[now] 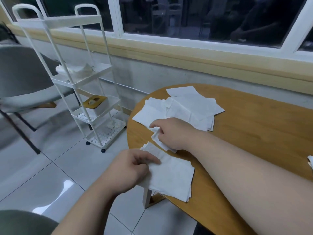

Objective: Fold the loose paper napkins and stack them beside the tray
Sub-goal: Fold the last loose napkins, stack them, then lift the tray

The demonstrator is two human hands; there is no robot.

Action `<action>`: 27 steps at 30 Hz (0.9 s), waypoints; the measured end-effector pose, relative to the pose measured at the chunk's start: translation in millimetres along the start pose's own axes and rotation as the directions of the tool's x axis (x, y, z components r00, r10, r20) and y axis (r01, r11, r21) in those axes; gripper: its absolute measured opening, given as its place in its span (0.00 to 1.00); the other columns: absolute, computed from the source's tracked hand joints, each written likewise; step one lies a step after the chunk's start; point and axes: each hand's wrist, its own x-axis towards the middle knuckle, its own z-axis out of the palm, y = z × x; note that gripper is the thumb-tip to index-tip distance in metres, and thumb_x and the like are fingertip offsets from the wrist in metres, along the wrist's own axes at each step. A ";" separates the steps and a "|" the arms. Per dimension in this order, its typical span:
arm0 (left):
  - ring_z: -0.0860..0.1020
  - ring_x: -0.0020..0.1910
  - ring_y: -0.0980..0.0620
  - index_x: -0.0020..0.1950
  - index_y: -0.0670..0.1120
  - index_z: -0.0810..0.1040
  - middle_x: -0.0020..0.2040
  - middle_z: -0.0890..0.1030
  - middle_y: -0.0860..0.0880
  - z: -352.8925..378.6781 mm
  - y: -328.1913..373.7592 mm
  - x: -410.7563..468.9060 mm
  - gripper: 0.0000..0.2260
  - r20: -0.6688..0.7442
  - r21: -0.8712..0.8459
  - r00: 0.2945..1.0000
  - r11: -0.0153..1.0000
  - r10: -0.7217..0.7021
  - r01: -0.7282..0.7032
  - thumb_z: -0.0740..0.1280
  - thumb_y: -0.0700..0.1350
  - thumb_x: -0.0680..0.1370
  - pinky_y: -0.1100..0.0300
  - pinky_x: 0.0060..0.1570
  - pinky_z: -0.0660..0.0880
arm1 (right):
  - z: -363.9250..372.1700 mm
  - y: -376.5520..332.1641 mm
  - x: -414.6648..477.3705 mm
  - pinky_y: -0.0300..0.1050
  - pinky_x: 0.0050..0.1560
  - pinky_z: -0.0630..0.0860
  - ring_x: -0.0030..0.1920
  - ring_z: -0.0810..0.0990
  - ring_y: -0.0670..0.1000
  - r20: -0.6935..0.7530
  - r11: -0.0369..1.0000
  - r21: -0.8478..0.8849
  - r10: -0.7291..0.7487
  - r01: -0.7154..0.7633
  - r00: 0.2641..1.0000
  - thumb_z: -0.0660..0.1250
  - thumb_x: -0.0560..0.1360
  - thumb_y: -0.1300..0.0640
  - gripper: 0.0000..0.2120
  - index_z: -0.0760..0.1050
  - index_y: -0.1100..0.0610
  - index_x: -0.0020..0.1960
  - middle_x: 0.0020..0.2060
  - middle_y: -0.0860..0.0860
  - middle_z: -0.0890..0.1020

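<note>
the move i'm steering turns on one relation: the single white paper napkin (158, 141) bunched in my right hand (171, 134) lies just beyond the stack of folded white napkins (172, 177), on its window side, close to the stack's far corner. it looks half-creased, its long axis slanting from far-left to near-right. so the drop is a short pull toward me, once the fold is squared.

the right hand has thumb and curled fingers pinching that napkin against the round wooden table (254, 124). my left hand (133, 167) is at the stack's left edge, where the stack overhangs the table rim. its forefinger lies across the top sheet and the other fingers curl onto the edge. it looks to be steadying the pile. the left is nearer the stack, but the right carries the work.

further beyond the stack, past the right hand, sprawls the loose heap of unfolded white napkins (189, 107), plenty left to do by my reckoning. nothing stands between the held napkin and the stack.

i cannot make out a tray. a small white object (310, 161) far right of the stack is cut off by the frame. left of the stack, off the table, stand a white metal trolley (74, 83) and a grey chair (22, 77).
</note>
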 end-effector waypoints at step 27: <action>0.80 0.45 0.63 0.41 0.51 0.87 0.45 0.85 0.58 134.9 81.3 -0.4 0.10 0.138 -0.210 0.971 0.964 0.194 -0.162 0.68 0.48 0.78 0.68 0.44 0.70 | -70.3 50.0 -287.9 0.33 0.29 0.66 0.31 0.70 0.42 -0.547 0.742 0.661 0.575 -0.107 0.608 0.64 0.69 0.71 0.18 0.76 0.46 0.41 0.32 0.42 0.74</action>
